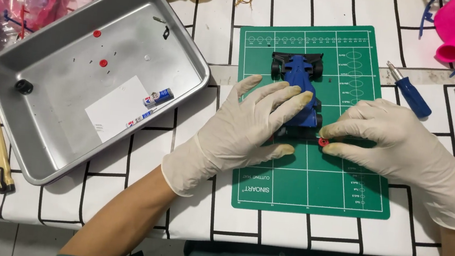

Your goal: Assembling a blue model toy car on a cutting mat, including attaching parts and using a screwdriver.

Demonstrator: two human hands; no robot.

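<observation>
Car (pixel 299 79) mid-mat (pixel 311 179), centre frame. Left hand (pixel 244 127) fingers flat, pressing car body. Right hand (pixel 385 139) pinching red wheel (pixel 323 142) at car's near end. Risk: wheel slips from glove, rolls off mat.

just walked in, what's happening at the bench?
A person in pale gloves is working on a blue toy race car that sits on a green cutting mat. The left hand rests over the car's near end, steadying it. The right hand pinches a small red round part at the car's near right corner. A blue-handled screwdriver lies to the right of the mat. The metal tray on the left holds two more red parts, a black wheel and small batteries.
</observation>
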